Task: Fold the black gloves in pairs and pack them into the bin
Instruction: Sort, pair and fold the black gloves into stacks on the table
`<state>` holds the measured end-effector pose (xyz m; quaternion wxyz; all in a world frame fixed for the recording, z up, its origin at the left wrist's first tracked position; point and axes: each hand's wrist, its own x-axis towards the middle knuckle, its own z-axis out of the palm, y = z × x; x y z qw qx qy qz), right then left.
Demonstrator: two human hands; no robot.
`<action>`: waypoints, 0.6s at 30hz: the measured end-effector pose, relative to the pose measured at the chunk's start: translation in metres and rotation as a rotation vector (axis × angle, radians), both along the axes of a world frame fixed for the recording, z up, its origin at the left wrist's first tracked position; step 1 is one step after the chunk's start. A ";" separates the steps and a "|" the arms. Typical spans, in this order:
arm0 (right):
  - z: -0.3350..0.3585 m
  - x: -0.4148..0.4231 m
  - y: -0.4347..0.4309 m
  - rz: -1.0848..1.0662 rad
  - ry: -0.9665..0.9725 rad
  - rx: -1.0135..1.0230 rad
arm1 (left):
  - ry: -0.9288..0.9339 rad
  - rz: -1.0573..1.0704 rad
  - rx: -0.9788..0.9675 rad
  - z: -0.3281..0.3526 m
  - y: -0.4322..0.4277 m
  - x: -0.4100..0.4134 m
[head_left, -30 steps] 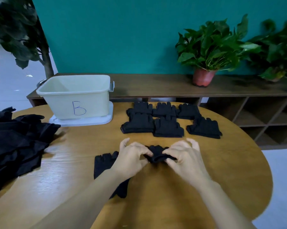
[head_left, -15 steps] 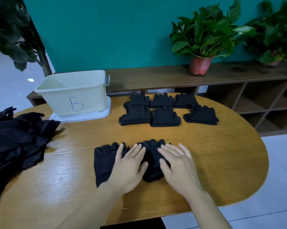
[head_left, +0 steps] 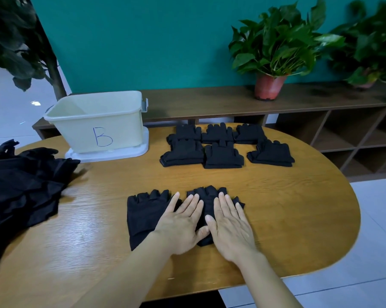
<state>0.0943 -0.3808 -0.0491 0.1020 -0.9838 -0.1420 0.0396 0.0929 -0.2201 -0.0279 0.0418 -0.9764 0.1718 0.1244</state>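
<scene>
**Black glove (head_left: pixel 206 194) pressed flat under both palms**

Black and short-fingered, the glove lies near the front of the wooden table (head_left: pixel 287 207), right before the person. Its long axis runs from near to far, with the cuff toward the person and the finger stubs pointing away at the green wall. The left hand (head_left: pixel 178 227) and right hand (head_left: pixel 229 230) lie side by side on it, fingers straight and palms down, grasping nothing.

A second glove (head_left: pixel 143 212) lies flat just to the left and points the same way. Its right edge is tucked under the left hand.

Six folded pairs (head_left: pixel 223 155) sit farther back in two rows of three, finger ends toward the wall.

The cream bin (head_left: pixel 76 134) stands at the far left of the table on a white base (head_left: pixel 107 155). A blue handwritten "B" (head_left: pixel 102 136) is on its front wall.

A loose pile (head_left: pixel 21 192) of black gloves spreads over the table's left edge.
</scene>
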 end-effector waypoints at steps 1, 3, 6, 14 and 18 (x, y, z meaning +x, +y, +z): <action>0.002 0.000 0.000 -0.008 0.008 -0.002 | 0.004 -0.003 0.001 0.001 0.000 0.001; 0.009 -0.002 0.000 -0.013 0.049 0.044 | -0.009 -0.017 -0.024 0.002 0.002 0.001; 0.024 -0.004 0.003 0.000 -0.007 0.197 | -0.106 -0.024 -0.168 0.004 0.014 -0.002; 0.050 -0.009 0.062 0.170 -0.288 0.296 | -0.312 0.067 -0.393 0.022 0.082 -0.028; 0.052 -0.010 0.105 0.249 -0.358 0.330 | -0.387 0.150 -0.409 0.026 0.132 -0.055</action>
